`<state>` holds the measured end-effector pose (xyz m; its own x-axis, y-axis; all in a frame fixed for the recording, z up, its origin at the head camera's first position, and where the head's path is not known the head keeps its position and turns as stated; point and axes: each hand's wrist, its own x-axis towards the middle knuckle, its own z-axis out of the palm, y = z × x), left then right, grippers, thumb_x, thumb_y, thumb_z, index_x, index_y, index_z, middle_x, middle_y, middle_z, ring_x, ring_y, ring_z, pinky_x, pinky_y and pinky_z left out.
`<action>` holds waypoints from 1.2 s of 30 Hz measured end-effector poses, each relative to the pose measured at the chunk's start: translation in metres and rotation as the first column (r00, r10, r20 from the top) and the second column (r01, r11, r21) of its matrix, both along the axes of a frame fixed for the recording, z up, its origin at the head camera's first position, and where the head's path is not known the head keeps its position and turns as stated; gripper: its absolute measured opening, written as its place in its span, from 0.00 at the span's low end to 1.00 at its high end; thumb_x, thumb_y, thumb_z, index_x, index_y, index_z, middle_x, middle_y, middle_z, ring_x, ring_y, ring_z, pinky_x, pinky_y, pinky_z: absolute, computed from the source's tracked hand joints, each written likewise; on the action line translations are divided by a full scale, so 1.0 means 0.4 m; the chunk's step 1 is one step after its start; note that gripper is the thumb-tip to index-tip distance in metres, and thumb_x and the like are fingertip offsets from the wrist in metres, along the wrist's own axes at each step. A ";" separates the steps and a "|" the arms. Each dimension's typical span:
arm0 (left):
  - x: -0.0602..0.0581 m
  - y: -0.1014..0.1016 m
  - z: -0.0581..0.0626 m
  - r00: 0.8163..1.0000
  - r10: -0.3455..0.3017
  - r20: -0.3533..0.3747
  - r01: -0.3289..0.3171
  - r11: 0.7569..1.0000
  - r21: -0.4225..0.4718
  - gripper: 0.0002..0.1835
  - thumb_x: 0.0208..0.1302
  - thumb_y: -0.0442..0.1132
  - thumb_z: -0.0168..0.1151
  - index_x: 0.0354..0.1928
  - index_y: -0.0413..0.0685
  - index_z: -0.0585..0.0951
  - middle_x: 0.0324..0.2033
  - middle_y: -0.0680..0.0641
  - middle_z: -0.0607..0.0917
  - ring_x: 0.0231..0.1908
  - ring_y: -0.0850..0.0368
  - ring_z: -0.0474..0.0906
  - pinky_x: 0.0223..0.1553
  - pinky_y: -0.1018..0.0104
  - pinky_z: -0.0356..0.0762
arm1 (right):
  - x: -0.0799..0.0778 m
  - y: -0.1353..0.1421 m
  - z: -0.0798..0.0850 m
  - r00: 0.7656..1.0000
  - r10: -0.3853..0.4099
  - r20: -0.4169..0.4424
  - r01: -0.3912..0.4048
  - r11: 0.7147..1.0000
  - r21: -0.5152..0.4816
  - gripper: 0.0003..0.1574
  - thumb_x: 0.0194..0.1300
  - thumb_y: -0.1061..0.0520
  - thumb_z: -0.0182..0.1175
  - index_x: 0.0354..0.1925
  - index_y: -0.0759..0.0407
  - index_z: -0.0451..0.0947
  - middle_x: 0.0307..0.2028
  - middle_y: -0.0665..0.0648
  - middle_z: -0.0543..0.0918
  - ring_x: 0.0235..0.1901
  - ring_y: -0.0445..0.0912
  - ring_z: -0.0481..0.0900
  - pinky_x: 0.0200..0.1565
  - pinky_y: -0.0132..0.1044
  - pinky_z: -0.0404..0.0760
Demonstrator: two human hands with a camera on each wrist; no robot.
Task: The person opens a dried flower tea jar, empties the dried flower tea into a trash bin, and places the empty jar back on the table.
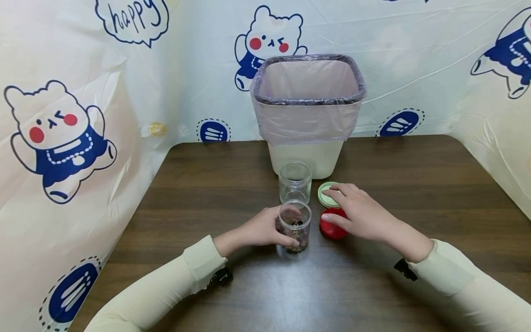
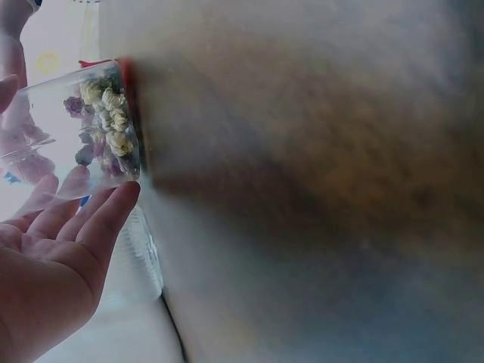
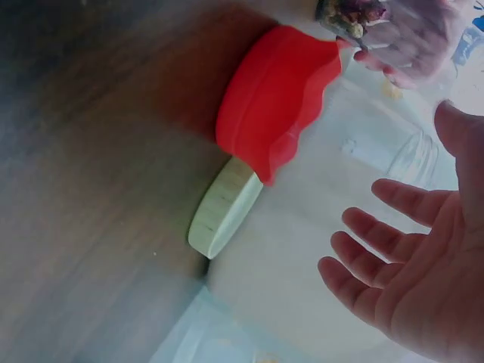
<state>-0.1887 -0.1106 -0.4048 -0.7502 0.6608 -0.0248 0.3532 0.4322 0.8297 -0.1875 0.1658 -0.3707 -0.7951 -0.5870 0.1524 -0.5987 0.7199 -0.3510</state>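
My left hand (image 1: 263, 227) holds a clear jar (image 1: 302, 220) upright on the table, fingers behind it and thumb across its front. Its top is uncovered. Dried flowers (image 2: 106, 121), cream and purple, fill the lower part of the jar in the left wrist view. My right hand (image 1: 367, 213) hovers with spread fingers over a red, wavy-edged lid-like piece (image 1: 332, 229) and a pale green round lid (image 1: 323, 198). In the right wrist view its fingers (image 3: 359, 291) are apart from both pieces and hold nothing. A second clear jar (image 1: 295, 191), lidless, stands just behind the held one.
At the back of the brown table (image 1: 199, 184) stands a cream bin (image 1: 286, 159) with a translucent purple liner (image 1: 307, 120) over its rim. A cloth printed with bears (image 1: 64, 147) hangs behind and along the left side.
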 end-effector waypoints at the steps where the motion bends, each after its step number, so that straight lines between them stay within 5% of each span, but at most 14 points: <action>1: 0.000 0.000 0.002 1.000 -0.001 -0.005 0.001 1.000 0.006 0.32 0.48 0.42 0.77 0.56 0.50 0.75 0.51 0.49 0.82 0.48 0.58 0.78 0.46 0.66 0.76 | -0.002 0.002 0.002 1.000 0.001 -0.007 -0.001 1.000 -0.010 0.38 0.63 0.43 0.64 0.65 0.61 0.70 0.60 0.64 0.71 0.60 0.59 0.66 0.59 0.60 0.65; 15: -0.006 -0.019 0.058 0.997 0.024 -0.074 -0.021 0.999 0.031 0.31 0.47 0.42 0.78 0.55 0.52 0.75 0.50 0.55 0.83 0.50 0.62 0.78 0.54 0.64 0.72 | -0.026 0.026 0.052 0.998 -0.024 -0.058 0.017 0.992 -0.122 0.32 0.70 0.47 0.59 0.64 0.63 0.68 0.60 0.62 0.71 0.60 0.58 0.66 0.60 0.56 0.65; 36: -0.022 -0.074 0.147 0.978 0.134 -0.157 -0.120 0.988 0.094 0.31 0.45 0.41 0.79 0.54 0.52 0.77 0.44 0.55 0.84 0.47 0.61 0.79 0.51 0.61 0.74 | -0.074 0.077 0.127 0.985 -0.101 -0.137 0.065 0.967 -0.247 0.32 0.71 0.54 0.58 0.65 0.68 0.64 0.62 0.65 0.69 0.64 0.59 0.63 0.63 0.56 0.60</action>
<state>-0.1975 -0.1401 -0.3461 -0.8175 0.5544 0.1558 0.4331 0.4136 0.8008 -0.2169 0.1968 -0.3198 -0.7975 -0.4514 0.4003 -0.5987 0.6741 -0.4327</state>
